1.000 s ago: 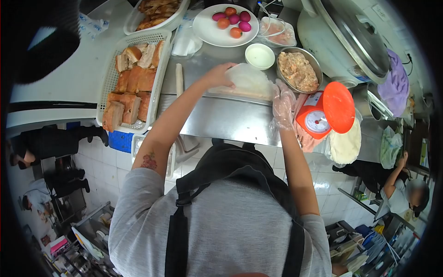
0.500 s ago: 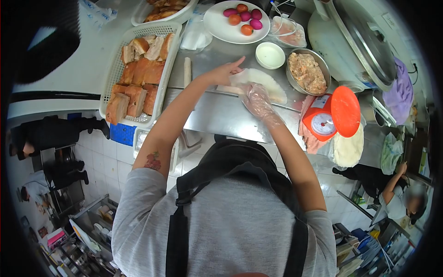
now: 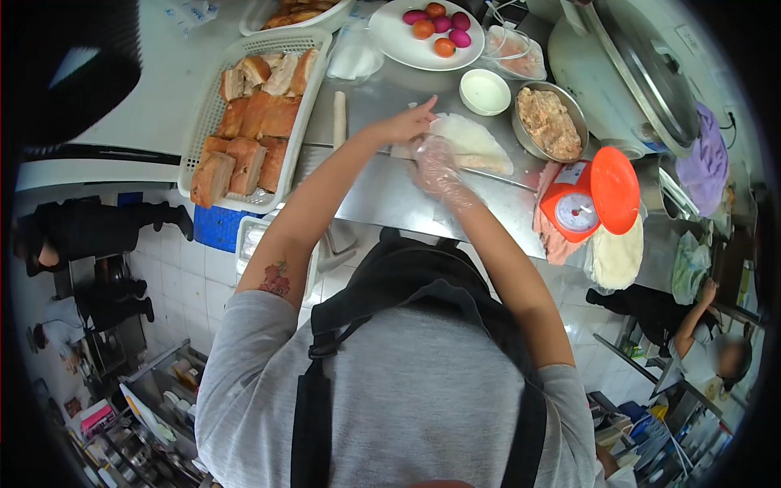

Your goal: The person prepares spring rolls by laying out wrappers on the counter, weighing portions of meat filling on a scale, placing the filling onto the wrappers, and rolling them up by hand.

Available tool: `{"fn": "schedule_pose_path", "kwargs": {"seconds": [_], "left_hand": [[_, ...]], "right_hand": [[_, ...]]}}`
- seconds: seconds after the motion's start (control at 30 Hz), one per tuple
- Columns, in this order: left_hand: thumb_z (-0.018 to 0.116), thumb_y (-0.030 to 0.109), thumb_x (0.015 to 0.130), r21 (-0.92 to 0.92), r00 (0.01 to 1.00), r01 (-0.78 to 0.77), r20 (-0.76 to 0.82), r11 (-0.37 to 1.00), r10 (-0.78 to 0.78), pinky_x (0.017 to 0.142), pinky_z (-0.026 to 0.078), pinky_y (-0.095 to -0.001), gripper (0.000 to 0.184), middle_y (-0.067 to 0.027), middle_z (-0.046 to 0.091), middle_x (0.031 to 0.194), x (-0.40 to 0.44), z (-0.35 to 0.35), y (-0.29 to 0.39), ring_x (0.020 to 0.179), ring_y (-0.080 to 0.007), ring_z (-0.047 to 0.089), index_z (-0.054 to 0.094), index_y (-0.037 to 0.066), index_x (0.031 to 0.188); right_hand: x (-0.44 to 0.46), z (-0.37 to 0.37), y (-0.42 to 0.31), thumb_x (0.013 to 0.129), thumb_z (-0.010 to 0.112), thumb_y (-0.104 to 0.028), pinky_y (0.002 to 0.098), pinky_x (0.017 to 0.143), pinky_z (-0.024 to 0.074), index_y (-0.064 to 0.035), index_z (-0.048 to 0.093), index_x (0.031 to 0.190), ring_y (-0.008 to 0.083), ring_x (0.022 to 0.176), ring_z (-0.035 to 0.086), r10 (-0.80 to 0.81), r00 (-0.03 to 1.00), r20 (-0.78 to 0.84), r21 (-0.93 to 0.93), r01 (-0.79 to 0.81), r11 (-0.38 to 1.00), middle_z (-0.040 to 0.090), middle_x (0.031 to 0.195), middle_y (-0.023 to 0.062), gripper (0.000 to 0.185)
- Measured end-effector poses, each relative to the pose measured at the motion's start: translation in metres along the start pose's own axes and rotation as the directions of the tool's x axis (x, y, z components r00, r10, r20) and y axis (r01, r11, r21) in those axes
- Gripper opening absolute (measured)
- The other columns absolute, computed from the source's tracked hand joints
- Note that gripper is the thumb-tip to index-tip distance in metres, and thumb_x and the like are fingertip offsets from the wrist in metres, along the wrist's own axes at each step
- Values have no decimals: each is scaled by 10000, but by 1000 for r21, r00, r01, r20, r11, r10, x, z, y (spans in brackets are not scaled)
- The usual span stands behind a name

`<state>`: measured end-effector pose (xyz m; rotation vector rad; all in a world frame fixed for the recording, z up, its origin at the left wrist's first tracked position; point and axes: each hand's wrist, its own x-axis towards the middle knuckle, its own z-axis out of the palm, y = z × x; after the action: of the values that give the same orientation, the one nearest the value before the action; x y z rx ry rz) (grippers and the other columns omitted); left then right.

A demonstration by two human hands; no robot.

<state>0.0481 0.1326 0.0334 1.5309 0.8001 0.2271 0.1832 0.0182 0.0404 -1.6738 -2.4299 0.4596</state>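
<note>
A thin pale dough sheet (image 3: 476, 146), apparently folded over into a half-round, lies on the steel worktop (image 3: 386, 191). My left hand (image 3: 407, 126) is bare and at the sheet's left end, its index finger stretched out; the thumb is hidden. Wearing a clear plastic glove, my right hand (image 3: 439, 169) presses its fingers together on the same left corner of the dough. The two hands meet there. Just beyond the dough stands a small white bowl (image 3: 485, 92). To its right, a metal bowl (image 3: 550, 122) holds minced filling.
A red dial scale (image 3: 573, 207) stands right, beside wrapped dough (image 3: 616, 256). A rolling pin (image 3: 339, 120) and a basket (image 3: 305, 122) of roast pork are left. Behind sit a plate (image 3: 390, 45) of coloured balls and a large pot (image 3: 586, 81). Other people (image 3: 106, 224) stand around.
My right hand has slid left along the dough to its left corner, close to my left hand. More of the sheet's right part is uncovered. The view has shifted slightly.
</note>
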Motion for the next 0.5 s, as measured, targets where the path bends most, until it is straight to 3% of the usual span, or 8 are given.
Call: {"fn": "schedule_pose_path", "kwargs": {"seconds": [0.07, 0.1, 0.17, 0.27, 0.5], "left_hand": [[618, 0, 910, -35, 992, 112, -48, 993, -114, 1107, 422, -349, 950, -158, 505, 1465, -3, 4, 13, 1302, -239, 522, 20, 137, 1636], [637, -1, 895, -7, 997, 50, -50, 999, -51, 1105, 426, -348, 971, -149, 517, 1455, -2, 6, 10, 1291, -238, 532, 29, 144, 1637], [675, -3, 863, 41, 996, -68, -57, 997, 70, 1100, 434, -348, 1012, -131, 542, 1436, -3, 10, -2, 1269, -237, 553, 45, 157, 1638], [741, -12, 793, 281, 980, -160, -69, 946, 186, 1103, 444, -351, 1096, -123, 557, 1424, -12, 15, 3, 1254, -245, 572, 70, 178, 1639], [774, -47, 724, 260, 983, -155, -56, 953, 175, 1139, 419, -357, 1172, -107, 555, 1446, -10, 14, 5, 1293, -250, 549, 80, 193, 1638]], "right_hand": [[2, 2, 10, 822, 754, -262, 486, 994, 454, -22, 652, 1223, 397, 1127, 589, -96, 993, -63, 65, 100, 993, 620, 1223, 245, 478], [0, 4, 16, 818, 759, -263, 481, 996, 455, -29, 658, 1223, 395, 1123, 594, -143, 985, -93, 95, 152, 984, 623, 1220, 245, 478], [-18, -25, 44, 805, 773, -258, 467, 983, 465, -46, 680, 1209, 377, 1100, 617, -43, 999, -1, 221, 42, 974, 649, 1184, 231, 466], [-42, -58, 73, 788, 795, -243, 449, 931, 491, -86, 714, 1183, 357, 1016, 651, 96, 990, 106, 302, -124, 945, 689, 1076, 192, 433], [-62, -80, 82, 772, 817, -201, 420, 900, 513, -82, 745, 1126, 323, 950, 682, 172, 974, 147, 308, -211, 928, 721, 1021, 157, 381]]}}
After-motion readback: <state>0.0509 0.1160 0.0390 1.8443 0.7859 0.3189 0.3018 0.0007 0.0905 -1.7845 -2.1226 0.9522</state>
